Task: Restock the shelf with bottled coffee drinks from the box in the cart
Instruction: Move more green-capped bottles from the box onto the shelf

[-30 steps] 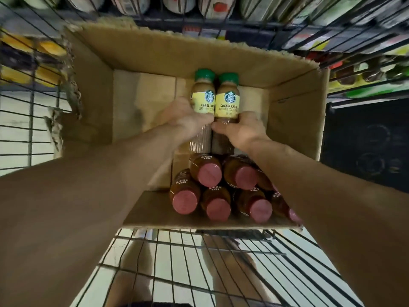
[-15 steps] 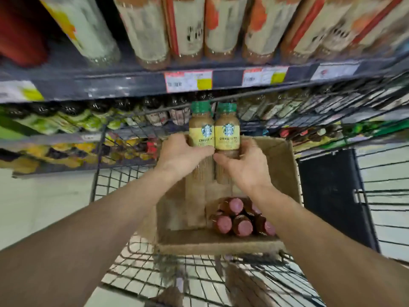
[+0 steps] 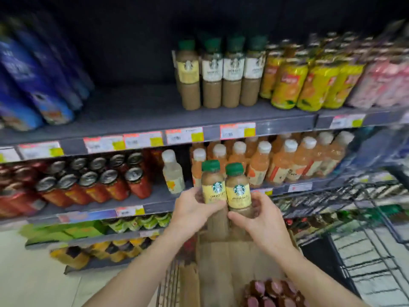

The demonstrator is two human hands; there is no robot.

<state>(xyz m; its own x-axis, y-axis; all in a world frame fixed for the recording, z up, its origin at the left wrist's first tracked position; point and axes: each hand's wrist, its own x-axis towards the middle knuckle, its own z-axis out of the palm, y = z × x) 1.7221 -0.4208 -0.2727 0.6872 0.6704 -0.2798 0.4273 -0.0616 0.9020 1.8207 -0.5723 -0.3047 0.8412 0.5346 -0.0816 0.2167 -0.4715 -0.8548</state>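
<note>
Left hand (image 3: 192, 210) is gripping one green-capped coffee bottle (image 3: 213, 185), right hand (image 3: 261, 214) is gripping the other bottle (image 3: 238, 189). They're touching side by side, upright, above the box (image 3: 221, 262) and below the shelf (image 3: 155, 120) holding matching bottles.

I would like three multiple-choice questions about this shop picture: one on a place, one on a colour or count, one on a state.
1. Where do the matching green-capped coffee bottles already stand?
A. top shelf
B. floor
C. bottom shelf

2. What colour are the caps of the two held yellow-labelled coffee bottles?
A. white
B. green
C. red

3. How are the two held bottles?
A. lying flat
B. upside down
C. upright, side by side

Answers:
1 A: the row of green-capped coffee bottles stands on the grey top shelf.
2 B: both caps are green.
3 C: the left hand and right hand grip the held bottles upright together.
</note>
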